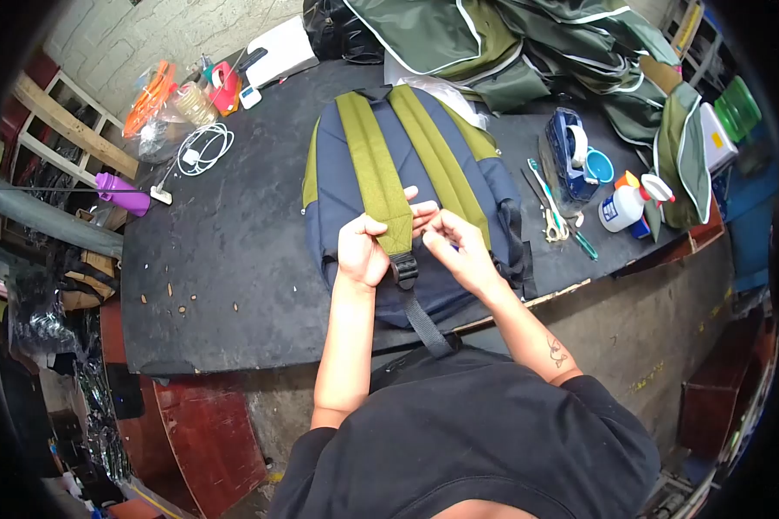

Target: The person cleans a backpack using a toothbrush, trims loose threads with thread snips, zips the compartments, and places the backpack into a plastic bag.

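A navy and olive backpack point(381, 151) lies on the black table with its shoulder straps facing up. My left hand point(363, 249) is closed around the lower end of the left olive shoulder strap point(374, 173), thumb on top, with fingertips showing past the strap's far edge. Below that hand hangs a black plastic buckle point(403, 270) with dark webbing point(426, 320) running toward my body. Just right of the strap, my right hand point(460, 249) is closed in a pinch close to the left fingertips. Whatever sits between its fingers is too small to make out.
Scissors point(554, 227), a toothbrush point(541, 183), a tape dispenser point(569, 151) and a spray bottle point(625, 208) stand or lie to the right. Green fabric pieces point(571, 52) are heaped behind. A white cable point(206, 149) and purple bottle point(123, 194) are at left.
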Tool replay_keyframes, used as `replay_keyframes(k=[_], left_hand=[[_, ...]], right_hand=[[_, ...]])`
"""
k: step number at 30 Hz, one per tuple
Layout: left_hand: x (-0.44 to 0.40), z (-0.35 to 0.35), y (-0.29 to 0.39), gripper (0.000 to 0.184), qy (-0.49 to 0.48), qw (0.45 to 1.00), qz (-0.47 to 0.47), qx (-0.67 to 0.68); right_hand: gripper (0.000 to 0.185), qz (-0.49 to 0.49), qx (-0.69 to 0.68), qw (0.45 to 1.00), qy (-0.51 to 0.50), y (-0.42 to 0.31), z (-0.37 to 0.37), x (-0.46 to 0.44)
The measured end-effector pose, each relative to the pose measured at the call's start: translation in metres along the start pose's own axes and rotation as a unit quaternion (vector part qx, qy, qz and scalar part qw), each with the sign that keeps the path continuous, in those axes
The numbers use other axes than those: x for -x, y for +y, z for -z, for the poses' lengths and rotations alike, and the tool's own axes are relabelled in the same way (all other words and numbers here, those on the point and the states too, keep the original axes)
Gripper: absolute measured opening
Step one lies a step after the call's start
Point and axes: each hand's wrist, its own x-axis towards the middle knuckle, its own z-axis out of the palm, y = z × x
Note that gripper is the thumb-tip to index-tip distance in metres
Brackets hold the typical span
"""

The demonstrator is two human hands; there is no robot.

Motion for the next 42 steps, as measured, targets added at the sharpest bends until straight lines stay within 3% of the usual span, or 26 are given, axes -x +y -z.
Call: replay_keyframes(k=[3,8,11,12,13,14,15,17,19,21,22,25,27,28,30,31,33,35,37,40,42], left_hand=[[0.0,-0.002,0.002,0.069,-0.009,1.0,-0.007,-0.002],[-0.002,-0.002,-0.003,0.063,-0.026,0.999,0.003,0.02],[0.006,-0.012,-0.003,0.061,0.152,0.978,-0.051,-0.136],[0.009,-0.016,-0.007,0.061,0.15,0.978,-0.047,-0.135],[0.012,-0.02,-0.012,0.062,0.266,0.859,-0.233,-0.371],[0.013,-0.027,-0.015,0.063,0.349,0.639,-0.392,-0.563],[0.015,-0.038,-0.017,0.063,0.344,0.642,-0.391,-0.563],[0.017,-0.065,-0.024,0.07,0.168,0.87,-0.228,-0.403],[-0.005,-0.051,-0.064,0.061,0.248,0.88,-0.135,-0.383],[-0.028,-0.025,-0.084,0.049,0.307,0.931,0.014,-0.199],[-0.037,-0.012,-0.085,0.049,0.306,0.931,0.013,-0.199],[-0.056,0.014,-0.078,0.043,0.044,0.978,0.2,-0.035],[-0.061,-0.001,-0.072,0.044,0.049,0.981,0.185,-0.033],[-0.063,-0.017,-0.065,0.044,0.054,0.983,0.17,-0.031],[-0.068,-0.039,-0.052,0.045,0.055,0.985,0.158,-0.03],[-0.069,-0.045,-0.043,0.045,-0.012,0.988,0.151,0.013],[-0.072,-0.054,-0.027,0.046,-0.145,0.975,0.132,0.101],[-0.075,-0.059,-0.018,0.047,-0.172,0.97,0.135,0.105],[-0.077,-0.061,-0.011,0.048,-0.221,0.958,0.145,0.113],[-0.09,-0.045,-0.02,0.05,-0.182,0.974,0.107,0.084],[-0.095,-0.041,-0.022,0.051,-0.161,0.981,0.086,0.072]], right_hand=[[0.02,0.019,0.256,0.965,-0.058,-0.016,-0.002,0.013],[0.021,0.101,0.235,0.967,-0.018,-0.008,-0.003,0.017],[0.022,0.114,0.18,0.976,0.046,-0.017,0.009,0.016],[0.022,0.115,0.139,0.979,0.093,-0.016,0.019,0.012],[0.022,0.118,0.098,0.978,0.14,-0.015,0.032,0.007],[0.022,0.119,0.099,0.977,0.145,-0.018,0.047,0.004],[0.022,0.068,0.034,0.985,0.157,-0.023,0.062,0.004],[0.023,0.015,-0.027,0.985,0.171,-0.025,0.071,0.008],[0.025,0.007,-0.012,0.986,0.166,-0.021,0.067,0.008],[0.026,0.004,-0.007,0.987,0.162,-0.019,0.062,0.009],[0.026,-0.006,-0.037,0.992,0.124,-0.018,0.059,0.013],[0.025,-0.028,-0.097,0.994,0.05,-0.018,0.048,0.031],[0.023,-0.084,-0.14,0.98,-0.111,-0.025,0.038,0.042],[0.023,-0.08,-0.139,0.981,-0.11,-0.022,0.031,0.046],[0.022,0.004,-0.005,0.999,-0.047,-0.006,0.015,0.052],[0.023,0.044,0.062,0.997,-0.014,0.001,0.013,0.053],[0.021,0.058,0.05,0.996,0.044,0.012,0.02,0.043],[0.018,0.084,0.021,0.984,0.153,0.017,0.027,0.029],[0.019,0.096,0.004,0.984,0.151,0.01,0.028,0.019],[0.02,0.119,-0.027,0.981,0.152,0.001,0.026,0.004],[0.023,0.187,0.044,0.961,0.2,0.0,0.019,-0.006]])
